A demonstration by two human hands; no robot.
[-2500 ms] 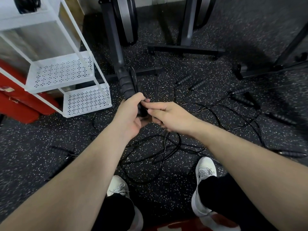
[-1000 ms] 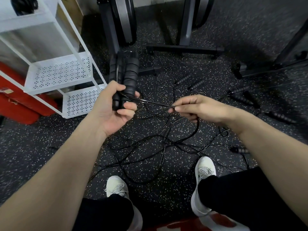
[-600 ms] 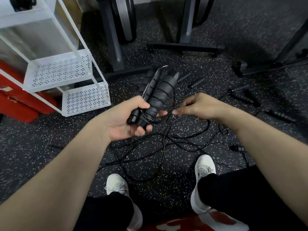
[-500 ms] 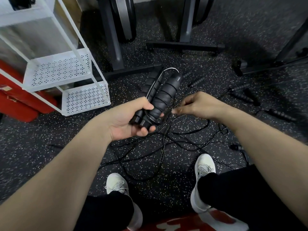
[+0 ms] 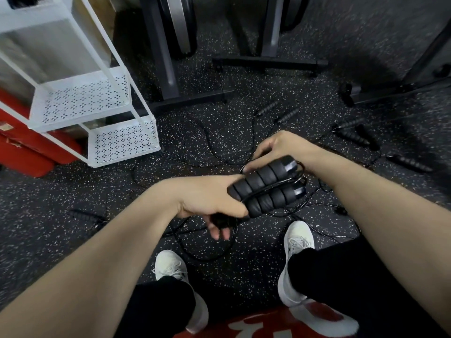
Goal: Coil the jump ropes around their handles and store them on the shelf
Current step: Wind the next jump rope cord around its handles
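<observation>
The left hand [image 5: 210,198] is gripping a pair of black ribbed handles [image 5: 264,185], held side by side. The thumb is lying along the top of the upper handle and the fingers are curling underneath; two fingertips [image 5: 220,234] are showing below the palm. The handles are pointing to the right and slightly away from the person, with their glossy end caps toward the right forearm. A thin black cord [image 5: 262,190] is running in the groove between the two handles and looping around the cap ends.

The right hand [image 5: 275,148] is sitting just behind the handles, palm down, with its fingers bent and drawn together. The fingertips are meeting at the far side of the upper handle, where the cord is leaving the bundle. Whether they are pinching the cord or only touching it cannot be told, as the handles are covering the contact point.

Both forearms are extending from the bottom of the frame and converging over the floor [image 5: 73,203].

Loose cords [image 5: 202,254] are lying tangled on the floor beneath the hands, and several spare handles [image 5: 353,136] are lying scattered to the right. A white shelf unit [image 5: 97,93] is standing at upper left, well apart from the hands. An item on its top tier is cut off by the frame edge. Two white shoes [image 5: 299,240] are showing below.
</observation>
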